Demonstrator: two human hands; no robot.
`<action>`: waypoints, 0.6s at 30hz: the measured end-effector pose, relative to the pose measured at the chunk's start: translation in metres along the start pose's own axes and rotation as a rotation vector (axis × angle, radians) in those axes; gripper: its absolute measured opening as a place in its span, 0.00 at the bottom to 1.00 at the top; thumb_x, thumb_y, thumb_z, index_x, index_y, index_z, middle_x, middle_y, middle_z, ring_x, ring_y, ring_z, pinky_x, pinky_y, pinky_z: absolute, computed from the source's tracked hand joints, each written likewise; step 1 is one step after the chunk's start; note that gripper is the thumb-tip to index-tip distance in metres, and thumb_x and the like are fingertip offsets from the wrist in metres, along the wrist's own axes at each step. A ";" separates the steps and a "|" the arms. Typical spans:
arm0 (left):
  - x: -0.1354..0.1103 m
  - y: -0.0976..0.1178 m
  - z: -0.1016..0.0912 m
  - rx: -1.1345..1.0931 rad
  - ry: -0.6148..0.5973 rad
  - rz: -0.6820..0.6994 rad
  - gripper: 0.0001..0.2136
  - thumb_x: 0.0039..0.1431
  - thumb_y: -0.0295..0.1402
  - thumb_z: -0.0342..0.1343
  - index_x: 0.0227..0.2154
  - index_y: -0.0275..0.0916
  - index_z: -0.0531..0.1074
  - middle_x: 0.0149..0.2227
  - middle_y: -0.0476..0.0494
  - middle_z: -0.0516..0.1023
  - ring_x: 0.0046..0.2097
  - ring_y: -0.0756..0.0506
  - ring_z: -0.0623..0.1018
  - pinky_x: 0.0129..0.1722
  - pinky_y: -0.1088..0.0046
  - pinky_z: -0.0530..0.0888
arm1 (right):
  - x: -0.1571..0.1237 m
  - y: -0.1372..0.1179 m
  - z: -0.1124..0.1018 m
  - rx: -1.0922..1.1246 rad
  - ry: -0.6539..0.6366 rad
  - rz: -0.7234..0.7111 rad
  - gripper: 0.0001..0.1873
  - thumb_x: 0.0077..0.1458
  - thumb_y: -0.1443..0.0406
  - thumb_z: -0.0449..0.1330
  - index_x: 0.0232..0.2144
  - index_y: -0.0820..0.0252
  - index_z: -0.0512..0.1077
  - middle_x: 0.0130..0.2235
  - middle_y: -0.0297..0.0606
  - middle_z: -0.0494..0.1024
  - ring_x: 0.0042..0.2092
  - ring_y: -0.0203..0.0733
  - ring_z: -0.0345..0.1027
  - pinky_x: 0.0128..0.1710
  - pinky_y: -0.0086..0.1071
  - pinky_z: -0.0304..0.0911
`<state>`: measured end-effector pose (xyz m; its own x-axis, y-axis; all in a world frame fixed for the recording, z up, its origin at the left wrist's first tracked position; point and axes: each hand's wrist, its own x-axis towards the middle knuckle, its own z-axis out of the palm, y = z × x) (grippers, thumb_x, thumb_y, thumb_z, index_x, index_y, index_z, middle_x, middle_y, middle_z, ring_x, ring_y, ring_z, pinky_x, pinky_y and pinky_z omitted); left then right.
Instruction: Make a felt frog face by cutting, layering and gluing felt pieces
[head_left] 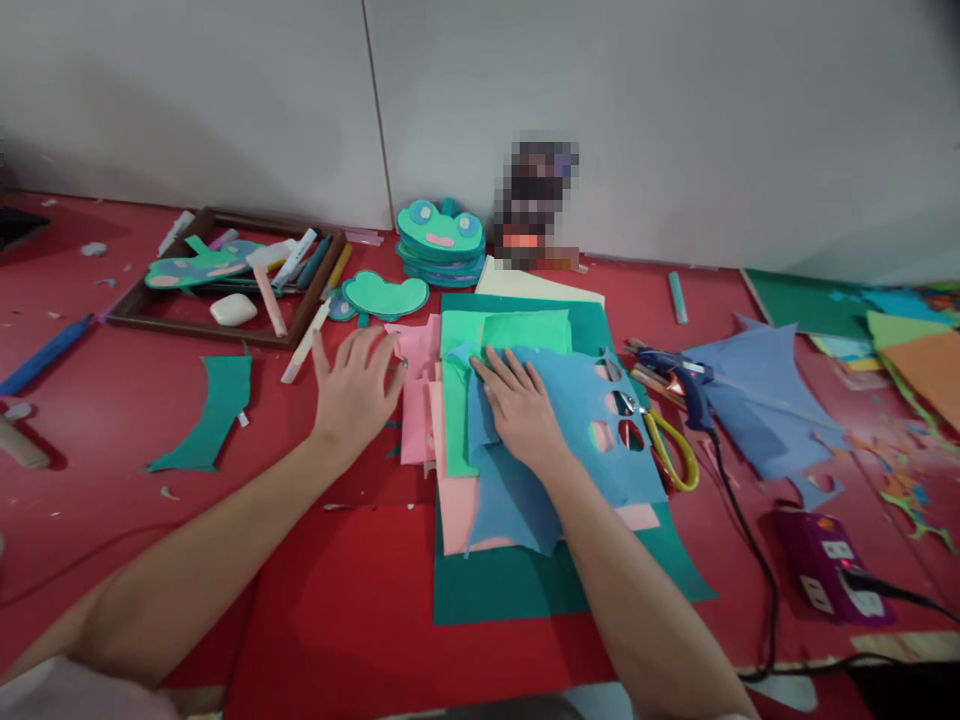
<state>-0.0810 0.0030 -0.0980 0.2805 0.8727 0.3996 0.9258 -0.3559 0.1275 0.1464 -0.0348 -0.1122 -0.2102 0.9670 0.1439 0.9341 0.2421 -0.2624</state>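
Observation:
My right hand [521, 405] lies flat with fingers stretched out on a blue felt sheet [600, 440] that has several holes cut in it. Under the blue felt are a light green felt piece [459, 420], pale pink felt [456, 520] and a large dark green sheet [495, 595]. My left hand [356, 385] is open, fingers spread, beside the pink felt [420, 430]; whether it touches the felt I cannot tell. Yellow-handled scissors [675, 455] lie at the stack's right edge, their blades partly covered by the blue felt.
Stacked green frog faces [441, 235] stand by the wall, near a propped, pixelated object [534, 195]. At left is a brown frame [285, 335] with markers. To the right are a glue gun [686, 380], blue felt scraps [765, 400] and a purple power strip [829, 565] with black cords.

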 end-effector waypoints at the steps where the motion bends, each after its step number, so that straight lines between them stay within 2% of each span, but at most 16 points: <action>1: 0.001 -0.003 0.002 0.042 -0.013 -0.062 0.18 0.64 0.37 0.45 0.55 0.41 0.64 0.57 0.34 0.67 0.58 0.34 0.66 0.61 0.39 0.45 | 0.000 0.000 0.000 0.001 0.004 0.000 0.24 0.66 0.65 0.40 0.62 0.52 0.57 0.66 0.31 0.55 0.67 0.44 0.45 0.64 0.47 0.44; 4: 0.002 -0.010 0.007 0.109 -0.081 -0.159 0.20 0.63 0.39 0.45 0.55 0.37 0.65 0.57 0.29 0.65 0.57 0.30 0.66 0.58 0.35 0.49 | 0.000 0.000 0.000 -0.001 0.006 -0.001 0.25 0.66 0.65 0.40 0.63 0.52 0.56 0.66 0.31 0.55 0.67 0.44 0.45 0.64 0.47 0.44; 7: 0.000 -0.013 0.011 0.125 -0.116 -0.194 0.21 0.63 0.40 0.44 0.56 0.37 0.64 0.56 0.27 0.65 0.56 0.28 0.66 0.56 0.35 0.53 | 0.000 -0.001 0.000 -0.003 0.004 -0.001 0.25 0.66 0.65 0.40 0.62 0.52 0.57 0.65 0.31 0.55 0.67 0.44 0.45 0.64 0.47 0.45; 13: 0.004 -0.016 0.010 0.153 -0.091 -0.165 0.21 0.63 0.42 0.44 0.53 0.36 0.67 0.53 0.27 0.67 0.54 0.28 0.67 0.50 0.44 0.63 | 0.000 -0.001 -0.001 -0.001 0.004 -0.002 0.25 0.65 0.65 0.40 0.62 0.52 0.57 0.66 0.31 0.55 0.67 0.44 0.45 0.64 0.48 0.45; 18: 0.007 -0.021 0.007 0.149 -0.063 -0.142 0.18 0.63 0.38 0.43 0.50 0.36 0.69 0.51 0.29 0.68 0.53 0.30 0.69 0.52 0.44 0.61 | 0.000 -0.001 -0.001 0.010 -0.001 0.003 0.25 0.66 0.65 0.40 0.62 0.52 0.57 0.66 0.31 0.55 0.67 0.44 0.45 0.64 0.47 0.45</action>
<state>-0.0963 0.0191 -0.1037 0.1558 0.9315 0.3287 0.9830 -0.1788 0.0408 0.1455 -0.0351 -0.1112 -0.2076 0.9678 0.1425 0.9319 0.2400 -0.2720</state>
